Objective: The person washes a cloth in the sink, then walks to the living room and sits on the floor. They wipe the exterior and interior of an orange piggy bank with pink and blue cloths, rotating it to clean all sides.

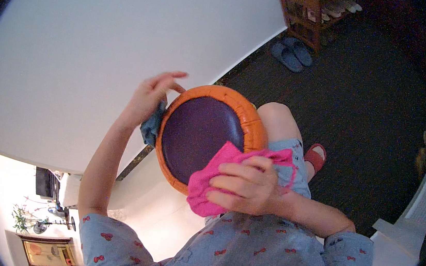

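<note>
A round padded stool [200, 139] with a dark purple centre and a puckered orange rim is tilted up in front of me, by my bare knee. My right hand [248, 183] grips a bunched pink cloth [207, 187], which lies over the near right part of the stool's face and rim. At the stool's far left edge is my left hand [155, 92], slightly blurred, with some fingers extended over the orange rim. Below that hand a blue-grey cloth [152, 126] shows against the stool's side. Whether the left fingers hold it is hidden.
A white wall [90, 42] rises close on the left. Blue slippers [292, 55] lie on the dark floor [357, 93] beside a wooden shoe rack [301, 15]. My foot wears a red slipper [315, 155]. A plant [23, 218] and a framed picture [46, 252] are at lower left.
</note>
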`<state>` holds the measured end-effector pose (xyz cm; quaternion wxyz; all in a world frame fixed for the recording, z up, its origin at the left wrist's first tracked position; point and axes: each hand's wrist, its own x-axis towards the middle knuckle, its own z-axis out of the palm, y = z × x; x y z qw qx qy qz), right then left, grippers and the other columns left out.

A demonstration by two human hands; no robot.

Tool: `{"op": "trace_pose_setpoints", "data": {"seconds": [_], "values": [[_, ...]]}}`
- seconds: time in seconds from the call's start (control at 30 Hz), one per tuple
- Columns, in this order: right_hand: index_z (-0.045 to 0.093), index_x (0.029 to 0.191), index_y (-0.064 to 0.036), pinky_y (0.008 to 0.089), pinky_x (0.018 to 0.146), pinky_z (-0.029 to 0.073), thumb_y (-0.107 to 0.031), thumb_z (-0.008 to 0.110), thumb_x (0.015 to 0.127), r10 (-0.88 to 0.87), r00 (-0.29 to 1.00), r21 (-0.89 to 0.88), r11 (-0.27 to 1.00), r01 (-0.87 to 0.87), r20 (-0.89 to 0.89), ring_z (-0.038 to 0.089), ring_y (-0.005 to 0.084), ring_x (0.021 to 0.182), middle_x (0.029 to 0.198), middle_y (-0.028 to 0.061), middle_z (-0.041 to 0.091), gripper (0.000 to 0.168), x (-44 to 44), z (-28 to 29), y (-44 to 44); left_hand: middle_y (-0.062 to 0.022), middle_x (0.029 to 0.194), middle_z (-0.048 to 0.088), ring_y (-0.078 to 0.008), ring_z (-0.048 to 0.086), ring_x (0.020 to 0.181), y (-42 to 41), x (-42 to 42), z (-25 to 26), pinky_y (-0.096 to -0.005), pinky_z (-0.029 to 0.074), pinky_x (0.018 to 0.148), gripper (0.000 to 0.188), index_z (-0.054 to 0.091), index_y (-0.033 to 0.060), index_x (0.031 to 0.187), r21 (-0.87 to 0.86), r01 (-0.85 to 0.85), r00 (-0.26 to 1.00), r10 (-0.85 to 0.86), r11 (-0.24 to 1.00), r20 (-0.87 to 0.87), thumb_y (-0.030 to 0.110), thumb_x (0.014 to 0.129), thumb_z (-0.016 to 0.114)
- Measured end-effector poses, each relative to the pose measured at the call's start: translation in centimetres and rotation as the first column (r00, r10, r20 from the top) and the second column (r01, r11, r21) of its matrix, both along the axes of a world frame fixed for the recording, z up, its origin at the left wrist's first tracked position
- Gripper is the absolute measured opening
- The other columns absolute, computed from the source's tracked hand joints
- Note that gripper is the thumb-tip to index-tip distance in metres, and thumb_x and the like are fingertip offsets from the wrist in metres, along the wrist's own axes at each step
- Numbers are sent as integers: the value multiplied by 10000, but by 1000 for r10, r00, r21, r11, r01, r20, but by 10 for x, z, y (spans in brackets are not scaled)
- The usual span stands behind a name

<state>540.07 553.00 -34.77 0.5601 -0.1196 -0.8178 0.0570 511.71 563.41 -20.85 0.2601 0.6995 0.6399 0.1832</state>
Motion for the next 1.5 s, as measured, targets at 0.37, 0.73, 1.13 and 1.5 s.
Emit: {"op": "trace_pose_setpoints", "data": {"seconds": [0.37,0.73,1.13,1.5], "values": [[625,1109,-113,564,1094,367,-432,643,923,-205,951,-385,917,104,-232,539,368,1233,1173,121,616,370,60,-14,25,-93,1173,658,-154,634,913,-106,-68,-256,-364,527,836,634,517,18,1393,-577,-205,650,551,790,523,495,976,540],[459,1420,-34,422,1118,404,-154,631,980,-463,516,-693,495,-525,-721,494,267,1335,1451,125,511,488,111,-92,44,-111,1318,582,-177,633,993,-93,62,-181,-362,522,863,764,399,22,1471,-183,-270,542,306,945,783,462,904,660],[435,1486,-160,464,1117,415,-464,463,1038,-653,358,-632,244,-735,-668,485,261,1364,1501,64,489,542,85,-10,52,-211,1355,458,-378,611,1126,-111,125,-153,-417,578,793,1280,195,47,1583,308,89,993,-61,947,-97,557,632,881],[452,1446,-121,472,1030,480,-322,543,1028,-577,471,-706,288,-647,-667,574,271,1247,1405,96,553,473,36,-40,82,-191,1302,466,-279,682,864,-127,81,-69,-375,586,639,1240,207,25,1577,223,-20,979,64,975,-192,471,642,888]]}}
